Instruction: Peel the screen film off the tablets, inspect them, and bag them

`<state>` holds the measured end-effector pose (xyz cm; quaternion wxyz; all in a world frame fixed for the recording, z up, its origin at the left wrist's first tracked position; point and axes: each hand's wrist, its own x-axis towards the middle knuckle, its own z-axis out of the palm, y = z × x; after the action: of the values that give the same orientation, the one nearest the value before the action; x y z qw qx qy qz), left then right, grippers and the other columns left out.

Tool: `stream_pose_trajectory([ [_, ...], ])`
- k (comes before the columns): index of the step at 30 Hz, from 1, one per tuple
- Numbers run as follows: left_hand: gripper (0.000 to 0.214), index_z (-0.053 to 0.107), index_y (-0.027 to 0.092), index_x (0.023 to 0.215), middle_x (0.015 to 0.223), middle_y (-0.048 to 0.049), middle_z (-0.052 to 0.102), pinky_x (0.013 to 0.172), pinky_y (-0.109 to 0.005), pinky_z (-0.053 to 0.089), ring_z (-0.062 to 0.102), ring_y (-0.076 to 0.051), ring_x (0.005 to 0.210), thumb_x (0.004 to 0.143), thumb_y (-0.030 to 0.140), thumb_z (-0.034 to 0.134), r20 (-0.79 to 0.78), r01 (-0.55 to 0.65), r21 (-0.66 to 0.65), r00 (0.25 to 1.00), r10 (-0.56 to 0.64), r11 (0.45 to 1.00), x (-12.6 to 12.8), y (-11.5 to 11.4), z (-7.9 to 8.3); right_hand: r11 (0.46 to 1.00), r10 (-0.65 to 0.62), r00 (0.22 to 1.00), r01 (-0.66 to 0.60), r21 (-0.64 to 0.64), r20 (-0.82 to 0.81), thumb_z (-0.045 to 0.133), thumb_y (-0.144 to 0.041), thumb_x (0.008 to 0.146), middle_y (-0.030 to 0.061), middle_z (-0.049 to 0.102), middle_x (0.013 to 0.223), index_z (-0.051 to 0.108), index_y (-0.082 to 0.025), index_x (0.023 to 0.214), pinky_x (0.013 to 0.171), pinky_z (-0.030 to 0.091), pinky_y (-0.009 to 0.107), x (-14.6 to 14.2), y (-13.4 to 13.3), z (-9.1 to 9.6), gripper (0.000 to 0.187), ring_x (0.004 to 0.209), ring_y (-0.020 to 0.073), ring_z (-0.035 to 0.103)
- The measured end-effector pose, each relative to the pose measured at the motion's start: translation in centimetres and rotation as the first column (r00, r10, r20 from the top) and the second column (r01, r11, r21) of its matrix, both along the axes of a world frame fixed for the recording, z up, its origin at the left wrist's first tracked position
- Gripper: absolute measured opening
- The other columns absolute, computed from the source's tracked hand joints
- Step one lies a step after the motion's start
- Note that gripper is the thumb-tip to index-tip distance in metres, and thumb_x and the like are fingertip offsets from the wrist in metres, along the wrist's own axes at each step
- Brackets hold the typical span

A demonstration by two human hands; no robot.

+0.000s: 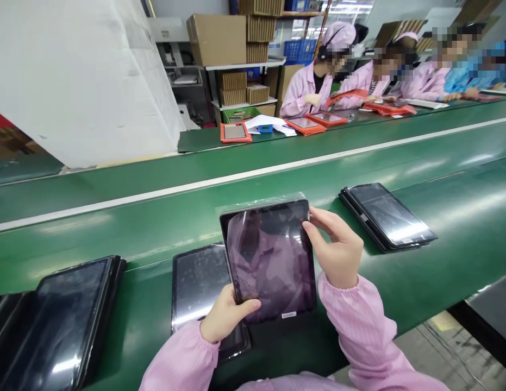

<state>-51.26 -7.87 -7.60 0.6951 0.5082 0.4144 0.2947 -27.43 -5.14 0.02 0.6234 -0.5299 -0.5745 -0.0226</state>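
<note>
I hold a black tablet (271,258) in a clear plastic sleeve upright over the green conveyor belt (155,228). My left hand (224,317) grips its lower left edge, thumb on the glossy screen. My right hand (336,247) pinches the upper right edge, fingers curled on the sleeve. The screen reflects a pink-clad figure. A small white label sits near the tablet's bottom edge. Another black tablet (198,288) lies flat on the belt just behind and left of the held one.
More dark tablets lie on the belt at the right (385,214) and lower left (61,320). Across the belt, several people in pink smocks (305,87) work with orange-cased tablets (235,132). Cardboard boxes (216,38) fill shelves behind. A white panel (73,76) stands upper left.
</note>
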Motion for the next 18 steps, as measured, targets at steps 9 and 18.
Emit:
stream_pose_trajectory([
  [9, 0.033, 0.073, 0.015, 0.093, 0.095, -0.0098, 0.079, 0.090, -0.041, 0.056, 0.073, -0.029, 0.093, 0.072, 0.038, 0.078, 0.005, 0.064, -0.025, 0.998, -0.063, 0.998, 0.6, -0.4, 0.2, 0.986, 0.142, 0.781, -0.059, -0.154, 0.609, 0.066, -0.029, 0.093, 0.0117, 0.060, 0.142, 0.063, -0.028, 0.131, 0.119, 0.022, 0.064, -2.2, 0.0, 2.7, 0.037, 0.139, 0.0350, 0.049],
  [18, 0.031, 0.071, 0.012, 0.100, 0.103, -0.0115, 0.078, 0.091, -0.040, 0.054, 0.072, -0.029, 0.097, 0.076, 0.032, 0.072, -0.022, 0.110, -0.026, 0.994, -0.110, 0.994, 0.6, -0.2, -0.2, 0.975, 0.214, 0.770, -0.129, -0.182, 0.601, 0.064, -0.026, 0.095, 0.0143, 0.064, 0.137, 0.058, -0.022, 0.131, 0.121, 0.021, 0.060, -2.6, 0.1, 2.6, 0.037, 0.136, 0.0305, 0.054],
])
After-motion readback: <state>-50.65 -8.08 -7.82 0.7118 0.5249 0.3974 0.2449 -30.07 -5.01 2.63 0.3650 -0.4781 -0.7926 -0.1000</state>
